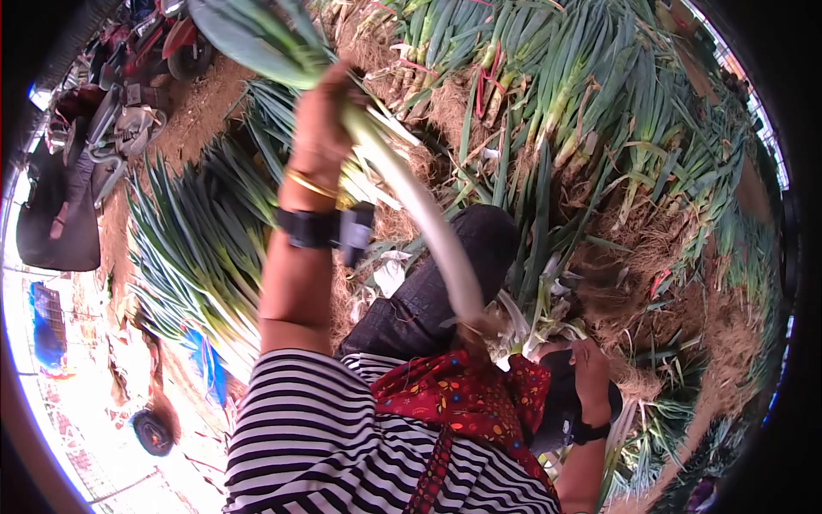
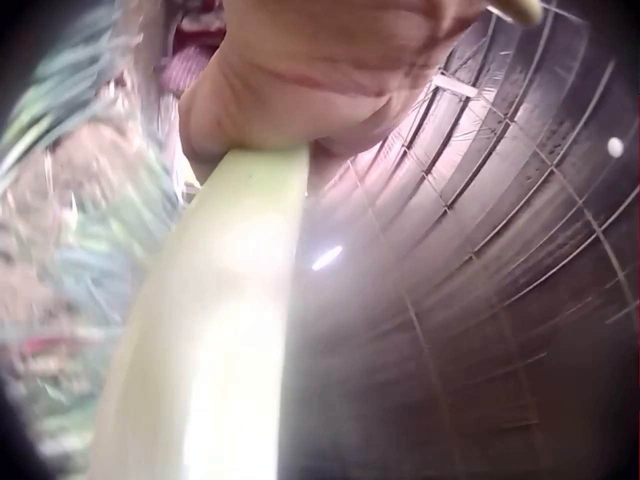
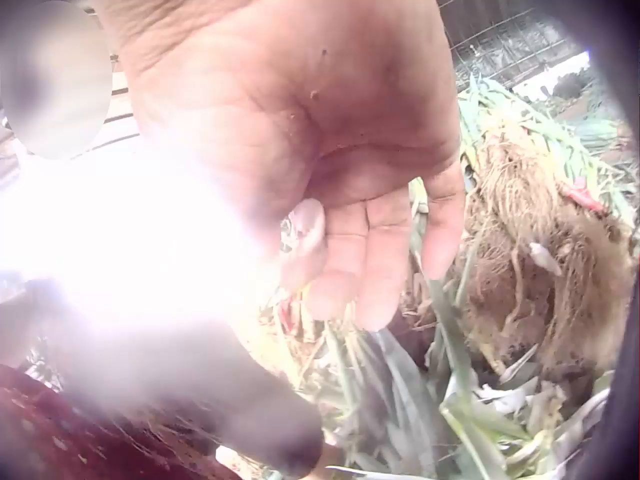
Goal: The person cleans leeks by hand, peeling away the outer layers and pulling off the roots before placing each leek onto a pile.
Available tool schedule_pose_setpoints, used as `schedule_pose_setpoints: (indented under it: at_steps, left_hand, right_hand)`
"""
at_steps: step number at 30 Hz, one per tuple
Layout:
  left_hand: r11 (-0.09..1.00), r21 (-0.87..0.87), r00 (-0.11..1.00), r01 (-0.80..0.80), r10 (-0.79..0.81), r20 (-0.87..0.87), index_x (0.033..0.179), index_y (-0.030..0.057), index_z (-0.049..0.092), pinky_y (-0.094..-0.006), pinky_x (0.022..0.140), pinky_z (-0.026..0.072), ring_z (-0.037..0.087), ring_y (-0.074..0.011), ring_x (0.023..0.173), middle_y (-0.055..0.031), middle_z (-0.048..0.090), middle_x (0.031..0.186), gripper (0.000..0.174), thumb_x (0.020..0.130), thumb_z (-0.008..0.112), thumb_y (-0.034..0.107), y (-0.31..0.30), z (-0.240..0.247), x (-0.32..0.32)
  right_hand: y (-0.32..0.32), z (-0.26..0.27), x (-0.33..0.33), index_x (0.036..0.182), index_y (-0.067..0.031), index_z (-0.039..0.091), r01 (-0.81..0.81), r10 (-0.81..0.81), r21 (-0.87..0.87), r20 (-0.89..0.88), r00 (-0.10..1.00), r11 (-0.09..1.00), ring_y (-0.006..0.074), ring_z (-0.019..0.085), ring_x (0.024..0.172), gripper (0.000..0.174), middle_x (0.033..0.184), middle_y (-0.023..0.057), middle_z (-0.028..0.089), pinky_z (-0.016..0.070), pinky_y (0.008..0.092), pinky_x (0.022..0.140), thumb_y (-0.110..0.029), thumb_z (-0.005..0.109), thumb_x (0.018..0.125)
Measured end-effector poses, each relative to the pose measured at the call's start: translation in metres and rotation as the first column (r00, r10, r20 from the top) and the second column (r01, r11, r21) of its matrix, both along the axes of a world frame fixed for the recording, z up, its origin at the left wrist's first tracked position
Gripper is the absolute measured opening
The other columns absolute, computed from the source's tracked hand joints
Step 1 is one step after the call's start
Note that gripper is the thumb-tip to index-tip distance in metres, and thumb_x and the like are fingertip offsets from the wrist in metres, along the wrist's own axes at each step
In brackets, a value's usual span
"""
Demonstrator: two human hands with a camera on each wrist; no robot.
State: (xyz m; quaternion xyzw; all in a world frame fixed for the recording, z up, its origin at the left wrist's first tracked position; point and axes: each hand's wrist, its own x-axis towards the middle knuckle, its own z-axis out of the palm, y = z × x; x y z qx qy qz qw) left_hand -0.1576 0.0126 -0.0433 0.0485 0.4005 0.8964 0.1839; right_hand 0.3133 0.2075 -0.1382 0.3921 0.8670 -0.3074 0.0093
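Raised at the upper left of the head view, the left hand (image 1: 321,124) grips a large leek (image 1: 415,201) where its white stalk meets the green leaves. The stalk slants down toward the lap, its root end near the red patterned cloth (image 1: 467,390). In the left wrist view, fingers wrap round the pale stalk (image 2: 215,330). The right hand (image 1: 589,373) is low at the right, apart from the stalk. Its palm and relaxed fingers show in the right wrist view, with nothing visibly held; glare hides part of that hand (image 3: 300,130).
Leek bundles (image 1: 565,77) with roots and red ties lie across the top and right. Another leek pile (image 1: 201,231) lies left of the raised arm. Loose leaves and peelings (image 1: 390,272) lie around the knees. Motorbikes (image 1: 111,120) stand at the upper left.
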Motion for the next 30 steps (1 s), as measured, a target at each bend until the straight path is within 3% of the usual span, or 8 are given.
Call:
schedule_pose_setpoints:
  at_steps: [8,10,11,12,13,18,25,30]
  left_hand:
    - [0.620,-0.763,0.967,-0.184,0.252,-0.029,0.081,0.0088,0.057,-0.0305,0.049,0.0388,0.048,-0.0143,0.058,-0.0011,0.046,0.063,0.014,0.080,0.062,0.023,-0.198,-0.175,-0.109]
    - [0.187,-0.982,0.999,-0.022,0.053,-0.012,0.092,0.0034,0.063,-0.0370,0.053,0.0440,0.055,-0.0192,0.066,-0.0078,0.057,0.073,0.027,0.081,0.058,0.027,-0.238,-0.271,-0.076]
    - [-0.428,-0.896,0.907,-0.118,-0.413,0.078,0.100,0.0023,0.063,-0.0352,0.063,0.0496,0.059,-0.0219,0.075,-0.0119,0.062,0.087,0.034,0.082,0.059,0.031,-0.254,-0.334,-0.061]
    - [-0.469,-0.883,0.717,-0.009,-0.619,0.321,0.108,0.0068,0.061,-0.0327,0.076,0.0503,0.060,-0.0220,0.085,-0.0112,0.062,0.099,0.038,0.081,0.061,0.034,-0.251,-0.364,-0.036]
    - [-0.065,-0.874,0.836,0.482,-0.264,0.481,0.117,0.0136,0.057,-0.0319,0.082,0.0484,0.058,-0.0222,0.091,-0.0073,0.062,0.102,0.041,0.078,0.064,0.027,-0.215,-0.319,0.013]
    - [0.117,-0.887,0.795,0.446,-0.507,0.332,0.112,0.0039,0.059,-0.0314,0.083,0.0448,0.055,-0.0244,0.098,-0.0123,0.059,0.111,0.044,0.074,0.067,0.026,-0.144,-0.389,0.061]
    - [0.683,-0.548,0.822,0.483,-0.569,0.015,0.123,0.0094,0.049,-0.0307,0.080,0.0426,0.054,-0.0161,0.098,-0.0042,0.057,0.111,0.045,0.082,0.061,0.024,0.009,-0.138,0.001]
    - [0.646,-0.153,0.625,0.747,-0.762,-0.168,0.128,0.0056,0.043,-0.0360,0.088,0.0438,0.052,-0.0169,0.107,-0.0090,0.052,0.120,0.048,0.084,0.058,0.016,0.097,0.039,0.047]
  right_hand:
    - [0.011,-0.017,0.016,0.094,0.0009,0.058,-0.080,0.075,0.053,0.101,0.992,0.995,0.0278,0.061,0.081,0.023,0.085,0.0156,0.062,0.0451,0.0350,0.073,-0.020,0.053,0.088]
    - [0.005,-0.018,0.003,0.097,0.0012,0.059,-0.128,0.130,-0.022,0.085,0.988,0.992,0.0291,0.061,0.082,0.022,0.088,0.0160,0.063,0.0456,0.0349,0.074,-0.018,0.056,0.085]
    - [0.003,-0.018,-0.003,0.097,0.0012,0.059,-0.130,0.132,-0.020,0.088,0.987,0.991,0.0291,0.061,0.082,0.022,0.088,0.0160,0.063,0.0456,0.0349,0.074,-0.018,0.056,0.085]
    - [0.001,-0.015,-0.010,0.096,0.0017,0.059,-0.174,0.176,-0.024,0.131,0.976,0.984,0.0287,0.061,0.082,0.021,0.088,0.0161,0.063,0.0457,0.0348,0.074,-0.016,0.057,0.085]
    - [-0.002,-0.010,-0.018,0.095,0.0022,0.059,-0.216,0.218,-0.030,0.176,0.960,0.976,0.0283,0.061,0.082,0.020,0.087,0.0163,0.064,0.0457,0.0348,0.074,-0.014,0.057,0.084]
    - [0.010,0.010,-0.047,0.088,0.0030,0.060,-0.224,0.236,-0.081,0.182,0.955,0.971,0.0221,0.063,0.067,0.014,0.073,0.0142,0.063,0.0465,0.0304,0.062,-0.009,0.056,0.082]
    - [0.022,0.063,-0.068,0.086,0.0010,0.061,-0.069,0.063,0.065,0.099,0.993,0.995,0.0157,0.062,0.058,0.016,0.065,0.0098,0.059,0.0448,0.0281,0.055,-0.015,0.056,0.085]
    - [0.039,0.133,-0.048,0.096,-0.0048,0.062,0.060,-0.071,0.192,0.053,0.996,0.980,0.0208,0.064,0.069,0.024,0.079,0.0089,0.065,0.0477,0.0301,0.062,-0.026,0.057,0.084]
